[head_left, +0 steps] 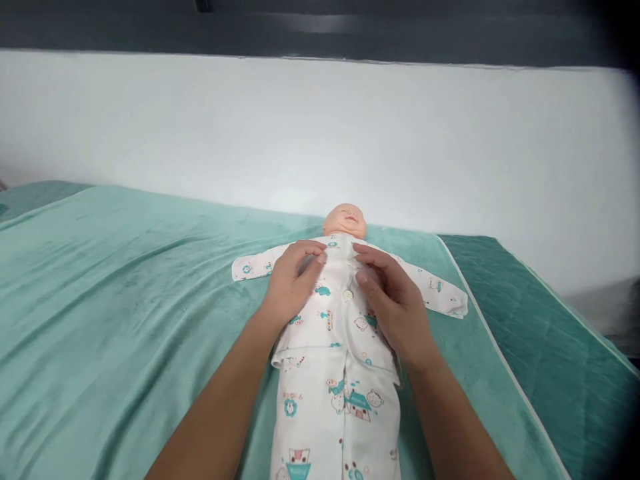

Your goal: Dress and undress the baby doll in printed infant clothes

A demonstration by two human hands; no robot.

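Note:
A baby doll lies on its back, head at the far end, dressed in a white printed button-up shirt and matching pants. My left hand hovers at or rests on the chest to the left of the placket, fingers curved and thumb a little apart. Across the placket, my right hand is curved over the other side of the chest, with a gap between thumb and fingers. No cloth shows pinched in either hand. A pale button is visible between them. Both sleeves are spread outward, and no doll hands show at the cuffs.
A light green blanket with soft folds lies under the doll. Darker green quilted bedding shows on the right. A white wall rises behind the bed, with a dark band above it.

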